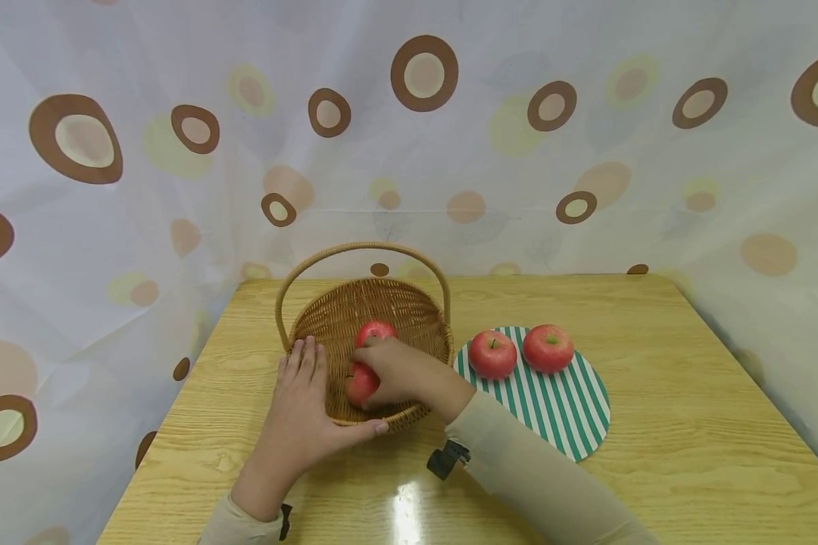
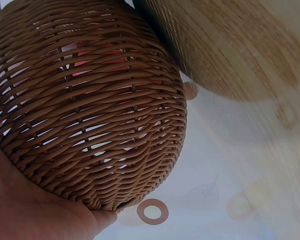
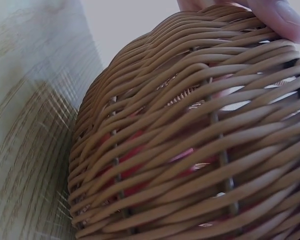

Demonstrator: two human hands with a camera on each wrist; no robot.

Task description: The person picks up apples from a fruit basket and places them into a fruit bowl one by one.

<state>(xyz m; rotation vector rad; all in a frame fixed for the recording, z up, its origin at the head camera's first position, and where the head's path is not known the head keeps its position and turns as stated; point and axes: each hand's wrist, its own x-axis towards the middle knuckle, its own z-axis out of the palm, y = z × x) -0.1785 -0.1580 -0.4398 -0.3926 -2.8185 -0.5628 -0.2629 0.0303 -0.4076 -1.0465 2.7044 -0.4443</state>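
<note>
- Our left hand (image 1: 298, 412) lies flat with straight fingers against the near-left rim of the round woven wicker basket (image 1: 409, 314), thumb along its front.
- Our right hand (image 1: 398, 372) reaches inside, its grip curled round a red apple (image 1: 360, 384); another red apple (image 1: 375, 331) sits behind.
- The light wooden surface (image 1: 688, 424) also carries a green-and-white striped round mat (image 1: 559, 409) beside the basket, before a spotted curtain (image 1: 177, 151).
</note>
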